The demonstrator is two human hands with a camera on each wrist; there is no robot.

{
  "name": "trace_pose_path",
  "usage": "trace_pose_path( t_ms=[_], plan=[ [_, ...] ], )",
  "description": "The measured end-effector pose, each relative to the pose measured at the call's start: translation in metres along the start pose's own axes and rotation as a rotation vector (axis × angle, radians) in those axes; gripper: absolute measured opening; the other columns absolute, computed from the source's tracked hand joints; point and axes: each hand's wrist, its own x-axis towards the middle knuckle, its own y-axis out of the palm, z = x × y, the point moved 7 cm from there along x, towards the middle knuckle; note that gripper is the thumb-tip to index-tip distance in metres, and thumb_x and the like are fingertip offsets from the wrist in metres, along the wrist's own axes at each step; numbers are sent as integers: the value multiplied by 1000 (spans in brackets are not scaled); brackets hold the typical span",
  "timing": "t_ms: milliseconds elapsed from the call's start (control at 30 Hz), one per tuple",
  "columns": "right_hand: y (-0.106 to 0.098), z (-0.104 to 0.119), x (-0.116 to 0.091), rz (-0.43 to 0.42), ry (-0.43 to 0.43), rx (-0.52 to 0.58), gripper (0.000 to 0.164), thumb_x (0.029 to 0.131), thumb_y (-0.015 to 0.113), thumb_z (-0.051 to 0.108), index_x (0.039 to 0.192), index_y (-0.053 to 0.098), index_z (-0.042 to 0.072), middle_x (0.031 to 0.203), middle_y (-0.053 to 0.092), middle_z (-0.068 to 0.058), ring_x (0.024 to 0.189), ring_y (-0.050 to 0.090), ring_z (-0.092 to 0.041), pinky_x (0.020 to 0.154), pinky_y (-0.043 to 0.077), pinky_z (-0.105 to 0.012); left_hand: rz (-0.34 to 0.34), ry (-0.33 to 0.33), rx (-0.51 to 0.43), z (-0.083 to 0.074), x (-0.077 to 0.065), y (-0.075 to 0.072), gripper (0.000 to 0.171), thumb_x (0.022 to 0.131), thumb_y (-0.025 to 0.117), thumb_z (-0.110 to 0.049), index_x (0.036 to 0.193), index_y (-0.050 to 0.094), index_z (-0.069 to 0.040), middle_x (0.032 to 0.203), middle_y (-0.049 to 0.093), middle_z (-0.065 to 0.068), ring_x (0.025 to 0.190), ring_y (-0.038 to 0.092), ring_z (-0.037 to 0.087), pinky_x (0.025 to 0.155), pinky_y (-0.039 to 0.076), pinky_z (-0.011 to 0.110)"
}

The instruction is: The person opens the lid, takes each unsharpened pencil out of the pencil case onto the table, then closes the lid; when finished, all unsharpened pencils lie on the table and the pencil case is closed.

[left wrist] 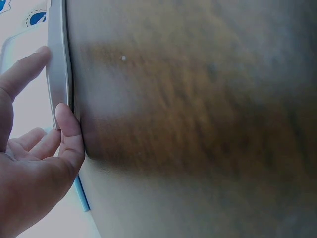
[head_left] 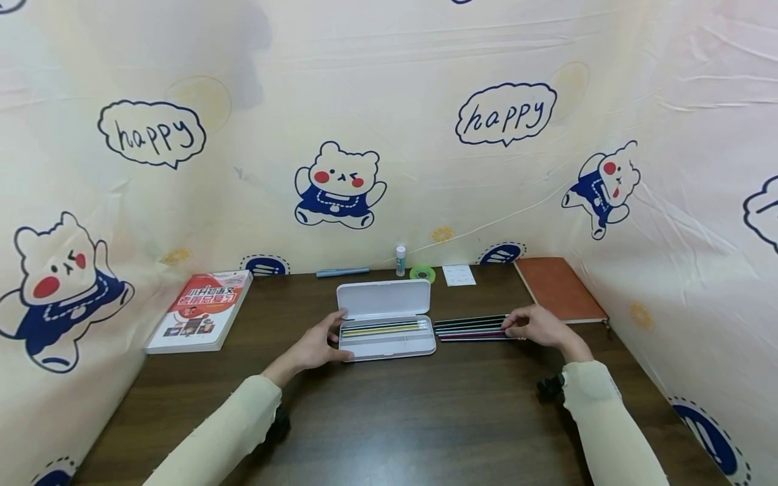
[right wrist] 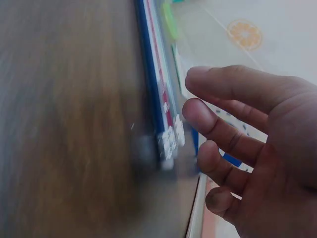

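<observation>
Loose pencils lie between the open pencil case and the right hand.
They rest toward the far edge of the surface, left of the right hand, which is nearer to them; their long axis runs roughly along that edge, in line with the case, left ends just beside its right end. The right hand is at their right ends, fingers loosely bent, with no pencil seen pinched in the right wrist view. The left hand grips the case's left end, thumb at its near corner.
</observation>
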Motion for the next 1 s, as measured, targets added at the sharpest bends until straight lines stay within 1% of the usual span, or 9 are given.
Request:
trace_pose_path(
  t_ms=[33,100,167,300,533,667,833,1000],
  plan=[
    [0,3,1,-1,-5,5,7,91,73,19,96,76,15,92,73,-1,78,57,-16,69,47,-32,0,1,-1,0,0,0,100,79,86,-32,157,26,-17,149,49,14,107,56,22,97,47,44],
    [0,9,4,-4,-18,5,9,92,72,19,98,75,14,92,73,0,78,57,-16,70,48,-32,0,3,2,0,0,0,100,79,85,-32,158,26,-17,149,49,14,107,56,22,97,47,44],
    [1,17,8,-9,-28,1,11,92,71,19,100,75,13,93,73,0,80,57,-16,72,48,-32,1,5,1,0,0,0,99,80,85,-32,158,25,-17,150,49,14,107,56,22,97,46,44],
    [5,35,18,-13,-43,-23,14,93,70,19,104,75,12,96,73,1,85,58,-17,81,50,-36,3,4,1,1,1,1,99,80,85,-32,158,25,-18,150,48,14,107,56,22,98,46,44],
    [19,68,36,-12,-126,-14,17,93,69,17,107,74,8,97,73,0,87,60,-15,84,51,-37,3,2,-1,1,2,0,100,79,85,-33,158,25,-17,149,49,14,108,56,22,98,47,45],
    [28,82,44,2,-139,-13,18,94,69,18,109,74,8,98,73,1,89,60,-15,87,51,-39,0,6,7,0,1,0,99,80,85,-32,157,26,-17,149,50,14,107,56,22,98,47,45],
    [40,98,53,28,-139,-3,20,95,69,20,111,74,10,100,73,2,89,60,-15,85,50,-37,-8,5,13,0,1,0,100,79,86,-32,157,26,-16,148,50,14,107,57,22,98,47,44],
    [53,115,60,43,-181,-11,17,94,68,19,109,74,11,98,74,3,84,58,-13,79,49,-32,-14,6,19,0,1,0,101,78,86,-33,157,26,-16,148,51,13,106,57,21,97,47,43]
  ],
)
